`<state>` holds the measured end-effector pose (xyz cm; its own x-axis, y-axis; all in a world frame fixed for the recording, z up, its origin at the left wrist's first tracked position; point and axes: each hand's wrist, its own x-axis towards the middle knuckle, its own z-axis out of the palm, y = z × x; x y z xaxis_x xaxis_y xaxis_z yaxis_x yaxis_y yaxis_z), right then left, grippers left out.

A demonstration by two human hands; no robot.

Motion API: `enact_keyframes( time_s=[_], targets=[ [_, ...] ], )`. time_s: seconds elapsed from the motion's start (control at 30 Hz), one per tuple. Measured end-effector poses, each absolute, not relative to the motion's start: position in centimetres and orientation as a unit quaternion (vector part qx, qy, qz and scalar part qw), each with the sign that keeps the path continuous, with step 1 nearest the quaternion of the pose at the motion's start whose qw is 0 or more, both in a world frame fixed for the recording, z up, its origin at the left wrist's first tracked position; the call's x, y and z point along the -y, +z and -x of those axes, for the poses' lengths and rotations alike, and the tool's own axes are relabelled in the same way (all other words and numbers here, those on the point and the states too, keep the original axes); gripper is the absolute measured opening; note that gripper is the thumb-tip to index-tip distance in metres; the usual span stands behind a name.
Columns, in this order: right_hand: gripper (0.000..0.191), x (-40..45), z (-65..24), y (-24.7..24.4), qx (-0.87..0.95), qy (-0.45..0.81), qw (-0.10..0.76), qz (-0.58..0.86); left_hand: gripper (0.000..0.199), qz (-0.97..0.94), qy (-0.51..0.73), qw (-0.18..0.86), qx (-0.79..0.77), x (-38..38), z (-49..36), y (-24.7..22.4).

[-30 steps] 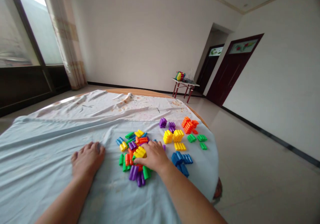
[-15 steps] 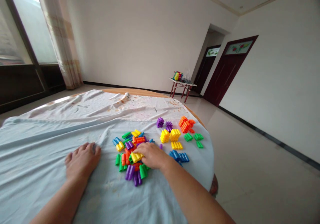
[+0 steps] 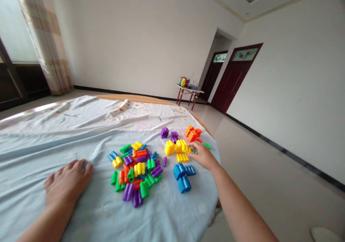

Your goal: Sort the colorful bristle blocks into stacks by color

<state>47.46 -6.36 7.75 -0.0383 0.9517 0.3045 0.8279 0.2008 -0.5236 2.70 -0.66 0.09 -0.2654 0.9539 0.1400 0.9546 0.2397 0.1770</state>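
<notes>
My left hand (image 3: 68, 182) lies palm down on the blue cloth, fingers spread, holding nothing. At the right of the table, my right hand (image 3: 202, 155) has its thumb and fingertips around the end of a yellow piece (image 3: 186, 147), against the yellow stacks (image 3: 169, 147). A separate yellow row (image 3: 182, 158) lies just below the thumb. Between my hands is a mixed pile of ribbed plastic pieces, with purple (image 3: 128, 191), green (image 3: 144, 190), yellow (image 3: 139, 169) and orange ones. Green pieces (image 3: 206, 146) are partly hidden behind my right hand.
Blue pieces (image 3: 184, 184) lie nearer me, right of the pile. Purple clusters (image 3: 164, 132) and an orange stack (image 3: 192, 133) stand farther back. One small purple piece (image 3: 165, 161) lies alone. The round table's edge runs along the right; a small side table (image 3: 190, 90) stands by the wall.
My right hand has moved from the mixed pile rightward to the yellow stacks. The view has turned slightly right. My left hand stays flat on the cloth.
</notes>
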Motion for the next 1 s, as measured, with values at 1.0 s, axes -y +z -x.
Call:
enact_keyframes(
  time_s=[1.0],
  targets=[
    [0.017, 4.8, -49.0, 3.0, 0.749, 0.118, 0.239, 0.607, 0.064, 0.602, -0.097, -0.001, 0.793, 0.9, -3.0, 0.9]
  ],
)
